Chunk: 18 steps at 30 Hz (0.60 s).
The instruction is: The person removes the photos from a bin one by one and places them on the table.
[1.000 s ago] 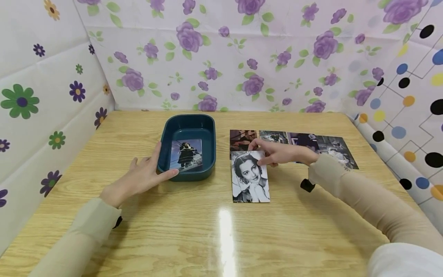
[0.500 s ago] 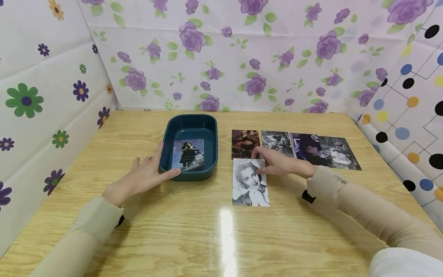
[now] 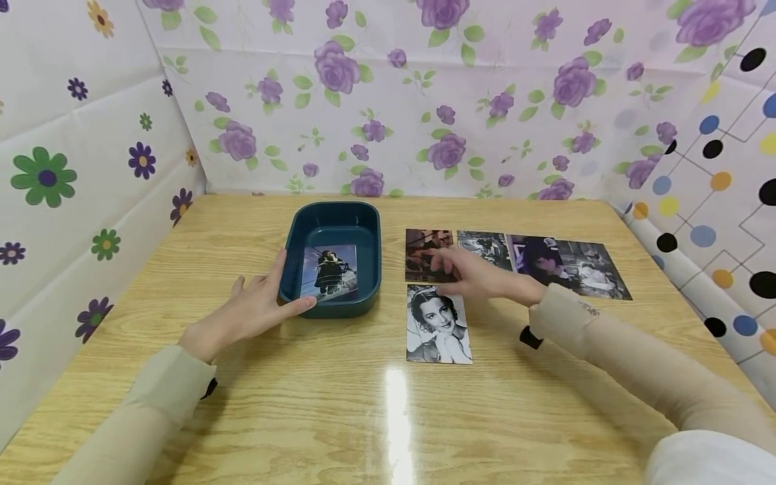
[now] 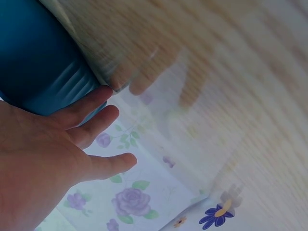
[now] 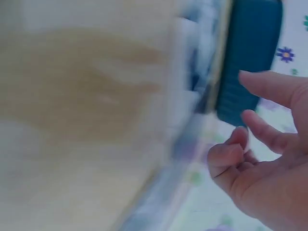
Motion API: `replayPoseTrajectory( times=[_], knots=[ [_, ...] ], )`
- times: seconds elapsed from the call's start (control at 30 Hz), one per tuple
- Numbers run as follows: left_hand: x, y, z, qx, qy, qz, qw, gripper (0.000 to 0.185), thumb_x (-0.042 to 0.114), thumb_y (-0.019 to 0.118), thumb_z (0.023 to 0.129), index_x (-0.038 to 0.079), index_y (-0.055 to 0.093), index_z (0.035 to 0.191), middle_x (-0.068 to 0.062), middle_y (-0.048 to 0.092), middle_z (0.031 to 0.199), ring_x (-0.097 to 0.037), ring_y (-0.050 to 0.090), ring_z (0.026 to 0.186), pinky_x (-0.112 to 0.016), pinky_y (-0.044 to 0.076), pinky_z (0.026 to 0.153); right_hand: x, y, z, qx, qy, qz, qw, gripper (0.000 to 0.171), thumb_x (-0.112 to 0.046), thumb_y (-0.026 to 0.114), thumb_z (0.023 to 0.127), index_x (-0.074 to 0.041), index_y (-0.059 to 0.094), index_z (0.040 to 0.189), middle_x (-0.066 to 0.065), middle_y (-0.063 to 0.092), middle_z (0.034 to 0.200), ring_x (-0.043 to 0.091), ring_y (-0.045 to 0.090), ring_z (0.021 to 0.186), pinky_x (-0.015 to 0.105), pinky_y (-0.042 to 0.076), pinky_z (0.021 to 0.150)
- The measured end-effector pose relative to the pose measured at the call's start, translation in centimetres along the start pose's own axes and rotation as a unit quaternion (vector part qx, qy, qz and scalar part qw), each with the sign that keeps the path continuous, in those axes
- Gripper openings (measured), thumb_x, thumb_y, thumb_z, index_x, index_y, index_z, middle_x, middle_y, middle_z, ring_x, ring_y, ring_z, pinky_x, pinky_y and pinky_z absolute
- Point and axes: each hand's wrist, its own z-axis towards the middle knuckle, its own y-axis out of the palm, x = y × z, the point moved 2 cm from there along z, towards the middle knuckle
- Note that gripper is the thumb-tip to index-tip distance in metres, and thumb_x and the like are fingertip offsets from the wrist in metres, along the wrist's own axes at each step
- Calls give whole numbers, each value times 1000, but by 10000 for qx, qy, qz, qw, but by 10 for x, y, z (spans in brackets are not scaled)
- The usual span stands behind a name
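My left hand (image 3: 254, 310) lies flat on the table with straight fingers against the left side of a dark teal tray (image 3: 332, 214). Its thumb touches the tray's front wall. A colour photo (image 3: 329, 271) lies inside the tray. My right hand (image 3: 475, 276) reaches over a dark photo (image 3: 421, 250) at the left end of a row of photos, its extended fingertips on that print. A black-and-white portrait photo (image 3: 438, 325) lies flat just below that hand, apart from it. The left wrist view shows the left hand (image 4: 57, 144) beside the tray wall (image 4: 38, 67). The right wrist view is blurred.
Three more photos (image 3: 485, 244) (image 3: 533, 256) (image 3: 591, 269) lie in the row to the right on the wooden table (image 3: 388, 417). Flower-patterned walls close in the back and left, a dotted wall the right.
My right hand drew the portrait photo towards me, let it go, and moved up onto the dark photo in the row. The left hand stayed by the tray.
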Motion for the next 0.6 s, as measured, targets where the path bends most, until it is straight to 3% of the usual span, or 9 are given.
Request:
replayPoseTrajectory(
  times=[0.1, 0.23, 0.4, 0.6],
  knots=[
    [0, 0, -1, 17, 12, 8, 10000, 110, 78, 40, 85, 16, -21, 153, -25, 33, 153, -48, 31, 140, -75, 0, 107, -13, -14, 29, 233, -250, 428, 9985, 31, -15, 72, 87, -3, 58, 112, 12, 56, 85, 18, 49, 69, 28, 43, 65],
    [1, 0, -1, 30, 23, 0, 10000, 110, 78, 41, 86, 16, -21, 153, -24, 33, 153, -48, 31, 140, -75, 0, 108, -32, -25, 78, 184, -318, 904, 9952, 38, -22, 68, 91, -6, 54, 122, 14, 59, 97, 19, 53, 79, 33, 47, 73],
    [0, 1, -1, 41, 24, -12, 10000, 111, 79, 40, 84, 16, -19, 154, -24, 35, 153, -48, 31, 140, -74, 0, 108, -47, -17, 139, -506, -206, 986, 9936, 55, -30, 71, 89, -13, 48, 135, 13, 57, 113, 22, 55, 90, 33, 48, 81],
    [-2, 1, 1, 88, 36, 52, 9999, 110, 81, 39, 84, 18, -19, 153, -23, 44, 147, -45, 33, 140, -75, 2, 108, -56, 10, 191, -1764, -242, 277, 9836, 72, -26, 77, 83, -9, 41, 143, 19, 52, 124, 24, 56, 87, 31, 48, 81]
  ],
)
